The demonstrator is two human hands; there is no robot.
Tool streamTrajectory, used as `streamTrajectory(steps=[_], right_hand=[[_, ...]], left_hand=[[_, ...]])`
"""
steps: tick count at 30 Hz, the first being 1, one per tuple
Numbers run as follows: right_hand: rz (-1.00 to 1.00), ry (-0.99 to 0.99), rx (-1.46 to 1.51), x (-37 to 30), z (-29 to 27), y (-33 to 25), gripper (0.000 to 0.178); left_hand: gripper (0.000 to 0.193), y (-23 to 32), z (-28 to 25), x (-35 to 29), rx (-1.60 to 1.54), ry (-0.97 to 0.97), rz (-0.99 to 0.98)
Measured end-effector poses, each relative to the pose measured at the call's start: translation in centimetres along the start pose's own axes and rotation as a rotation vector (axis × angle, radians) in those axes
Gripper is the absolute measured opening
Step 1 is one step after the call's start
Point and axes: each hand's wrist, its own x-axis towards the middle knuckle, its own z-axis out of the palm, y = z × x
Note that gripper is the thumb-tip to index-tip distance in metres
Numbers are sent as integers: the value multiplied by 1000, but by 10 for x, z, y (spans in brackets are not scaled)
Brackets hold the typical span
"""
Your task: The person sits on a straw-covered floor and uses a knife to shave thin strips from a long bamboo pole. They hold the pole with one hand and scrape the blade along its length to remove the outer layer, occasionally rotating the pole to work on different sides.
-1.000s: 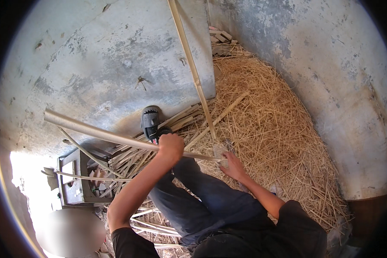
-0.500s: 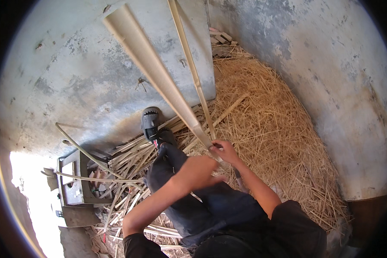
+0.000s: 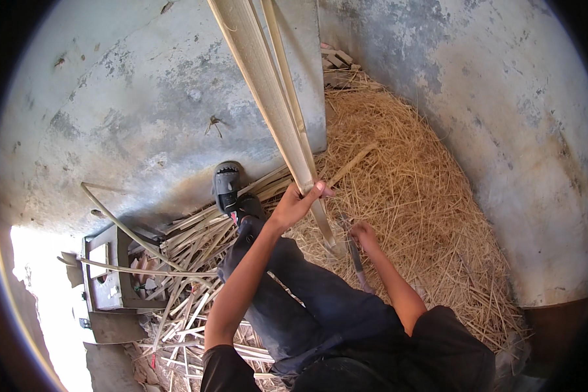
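Note:
A long, wide split bamboo length (image 3: 268, 85) slants up from over my lap, its pale hollow side showing. My left hand (image 3: 295, 206) is closed around it near its lower end, thumb on top. Close behind it runs a narrower bamboo strip (image 3: 285, 62); whether my left hand also touches that one, I cannot tell. My right hand (image 3: 366, 236) is apart from the bamboo, fingers curled in, to the right of its lower end. Just left of those fingers is a slim dark tool with a greyish handle (image 3: 358, 264), resting by my right thigh. What the right fingers hold, if anything, is hidden.
A heap of straw-like shavings (image 3: 405, 176) fills the corner between two worn walls. Split strips (image 3: 196, 242) lie piled at my left, beside a battered box-like frame (image 3: 114, 274) with bent poles across it. My shoe (image 3: 227, 186) is near the wall.
My left hand has moved up and forward and now grips the wide bamboo. My right hand has left its lower end and moved right. The bamboo's upper part has swung right, toward the narrow strip.

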Motion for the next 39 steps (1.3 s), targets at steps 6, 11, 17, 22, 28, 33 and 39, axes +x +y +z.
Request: streamTrajectory(steps=[6, 11, 17, 22, 28, 33, 39], right_hand=[[307, -540, -1147, -61, -59, 139, 42], [279, -302, -1127, -95, -56, 154, 53], [357, -300, -1259, -79, -41, 178, 62], [297, -316, -1164, -83, -52, 158, 70], [237, -202, -855, -103, -114, 71, 104], [157, -160, -989, -137, -161, -64, 125], [250, -92, -895, -189, -229, -185, 113]], left_hand=[[45, -11, 13, 5, 2, 104, 47], [50, -5, 19, 7, -68, 279, 2], [49, -5, 25, 10, -99, 295, 55], [46, -16, 17, 11, -45, 247, 79], [46, -40, 11, 23, -68, 253, 129], [50, -46, 5, 29, -96, 258, 188], [52, -39, 8, 30, -88, 315, 218]])
